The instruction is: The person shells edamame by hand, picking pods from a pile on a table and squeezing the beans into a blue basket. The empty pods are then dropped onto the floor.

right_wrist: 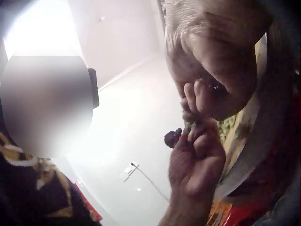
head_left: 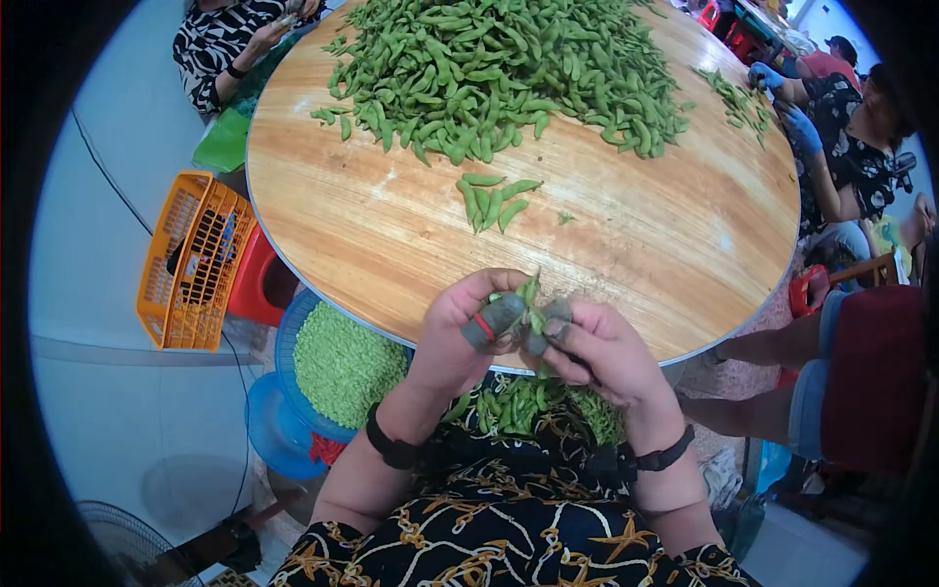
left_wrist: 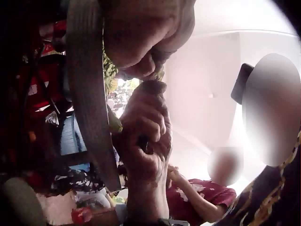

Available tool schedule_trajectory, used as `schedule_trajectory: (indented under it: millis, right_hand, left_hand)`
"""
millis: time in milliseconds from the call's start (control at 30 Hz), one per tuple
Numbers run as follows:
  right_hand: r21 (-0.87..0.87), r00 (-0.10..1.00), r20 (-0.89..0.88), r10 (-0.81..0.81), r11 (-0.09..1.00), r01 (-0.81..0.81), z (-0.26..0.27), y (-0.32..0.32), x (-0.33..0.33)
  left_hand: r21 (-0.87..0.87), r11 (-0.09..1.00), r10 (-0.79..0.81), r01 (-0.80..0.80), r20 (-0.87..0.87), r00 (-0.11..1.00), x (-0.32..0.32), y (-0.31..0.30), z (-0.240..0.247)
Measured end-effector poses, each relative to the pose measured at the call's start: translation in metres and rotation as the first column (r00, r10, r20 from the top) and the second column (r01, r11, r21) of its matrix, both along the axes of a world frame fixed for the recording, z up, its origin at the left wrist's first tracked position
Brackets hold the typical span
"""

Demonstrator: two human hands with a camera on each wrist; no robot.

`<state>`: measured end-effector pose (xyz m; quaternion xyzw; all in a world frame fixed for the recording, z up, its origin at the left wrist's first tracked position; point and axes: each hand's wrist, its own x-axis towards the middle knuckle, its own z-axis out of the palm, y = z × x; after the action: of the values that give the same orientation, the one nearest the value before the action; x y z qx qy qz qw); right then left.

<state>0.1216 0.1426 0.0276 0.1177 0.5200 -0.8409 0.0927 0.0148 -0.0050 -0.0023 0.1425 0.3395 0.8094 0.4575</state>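
Just inside the near edge of the round wooden table, both hands meet around a few green soybean pods. My left hand grips the pods between its thumb and fingers; a dark cover with a red band wraps the thumb. With dark-covered fingertips, my right hand pinches at the lower part of the pods. The wrist views show the hands fingertip to fingertip, the pods mostly hidden. Several loose pods lie on the table ahead of the hands.
A big heap of soybean pods covers the table's far side. At the left stand a blue basin of shelled beans and an orange crate. More pods lie in my lap. People sit around; one wears blue gloves.
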Motion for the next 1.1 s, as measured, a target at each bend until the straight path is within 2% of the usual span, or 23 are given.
schedule_trajectory:
  millis: [33,67,100,133,167,200,267,300,367,400,500,567,600,667,700,767,800,833,900,933,1000,1067,1100]
  right_hand:
    - [0.001,1.000,0.000,-0.002,1.000,0.002,0.002,0.003,0.000]
    - [0.143,0.995,0.017,-0.094,0.986,0.090,0.006,0.007,0.000]
    - [0.281,0.982,0.023,-0.186,0.944,0.172,0.008,0.011,-0.001]
    - [0.268,0.965,-0.082,-0.250,0.927,0.263,0.001,0.013,-0.005]
    - [0.267,0.964,-0.081,-0.252,0.927,0.265,0.004,0.013,-0.006]
    - [0.153,0.975,-0.048,-0.218,0.963,0.222,0.010,0.010,-0.007]
    - [-0.104,0.990,0.029,-0.137,0.985,0.140,0.007,0.004,-0.008]
    - [-0.104,0.990,0.030,-0.141,0.984,0.143,0.006,0.004,-0.008]
    - [-0.332,0.994,0.044,-0.101,0.937,0.110,0.003,0.002,-0.007]
    - [-0.388,0.993,0.063,-0.098,0.914,0.115,0.002,0.000,-0.007]
    - [-0.454,0.995,0.062,-0.078,0.885,0.098,0.004,-0.005,-0.008]
    - [-0.497,0.992,0.047,-0.116,0.858,0.125,0.003,-0.009,-0.008]
    - [-0.540,0.988,0.036,-0.152,0.829,0.147,0.003,-0.011,-0.007]
    - [-0.536,0.982,0.042,-0.182,0.826,0.176,0.010,-0.016,-0.007]
    - [-0.532,0.976,0.049,-0.210,0.822,0.204,0.014,-0.019,-0.008]
    - [-0.494,0.971,0.029,-0.239,0.841,0.221,0.017,-0.025,-0.010]
    - [-0.448,0.964,0.009,-0.267,0.860,0.243,0.019,-0.028,-0.011]
    - [-0.447,0.963,0.010,-0.269,0.860,0.245,0.021,-0.033,-0.012]
    - [-0.159,0.918,-0.026,-0.396,0.908,0.387,0.025,-0.039,-0.017]
    - [-0.158,0.918,-0.028,-0.395,0.909,0.387,0.024,-0.036,-0.018]
    - [-0.140,0.970,-0.041,-0.238,0.963,0.230,0.018,-0.027,-0.018]
    - [-0.141,0.977,0.009,-0.211,0.967,0.210,0.010,-0.027,-0.020]
    - [-0.142,0.980,0.061,-0.188,0.971,0.194,0.007,-0.026,-0.020]
  left_hand:
    - [-0.093,0.995,0.021,-0.029,-0.084,0.996,0.001,0.000,0.005]
    - [-0.182,0.981,0.036,-0.067,-0.168,0.985,0.002,-0.001,0.010]
    - [-0.182,0.981,0.036,-0.066,-0.165,0.986,0.004,-0.001,0.013]
    - [-0.239,0.964,0.022,-0.117,-0.368,0.930,0.006,-0.002,0.017]
    - [-0.281,0.943,-0.008,-0.179,-0.555,0.832,0.007,-0.001,0.019]
    - [-0.281,0.943,-0.010,-0.177,-0.555,0.832,0.008,0.000,0.018]
    - [-0.190,0.954,0.033,-0.230,-0.699,0.714,0.012,0.002,0.016]
    - [-0.191,0.955,0.030,-0.226,-0.699,0.715,0.013,0.001,0.015]
    - [-0.114,0.974,0.072,-0.197,-0.667,0.741,0.015,-0.001,0.013]
    - [-0.116,0.974,0.070,-0.197,-0.667,0.742,0.016,-0.002,0.012]
    - [-0.084,0.967,0.113,-0.242,-0.707,0.698,0.015,-0.004,0.013]
    - [-0.071,0.970,0.071,-0.232,-0.830,0.553,0.013,-0.005,0.019]
    - [-0.071,0.970,0.071,-0.231,-0.831,0.552,0.013,-0.007,0.022]
    - [-0.104,0.935,-0.005,-0.339,-0.960,0.281,0.016,-0.014,0.024]
    - [-0.106,0.934,-0.007,-0.340,-0.960,0.280,0.018,-0.015,0.021]
    - [0.085,0.903,0.196,-0.421,-0.954,0.228,0.022,-0.013,0.012]
    - [0.084,0.904,0.194,-0.418,-0.954,0.229,0.022,-0.013,0.011]
    - [0.079,0.892,0.221,-0.446,-0.935,0.276,0.023,-0.014,0.011]
    - [0.077,0.877,0.253,-0.474,-0.914,0.319,0.021,-0.014,0.010]
    - [0.086,0.895,0.241,-0.438,-0.920,0.310,0.017,-0.015,0.009]
    - [0.094,0.909,0.230,-0.407,-0.926,0.300,0.015,-0.016,0.009]
    - [-0.040,0.913,0.201,-0.407,-0.823,0.531,0.014,-0.015,0.010]
    - [-0.039,0.911,0.203,-0.409,-0.823,0.531,0.013,-0.015,0.013]
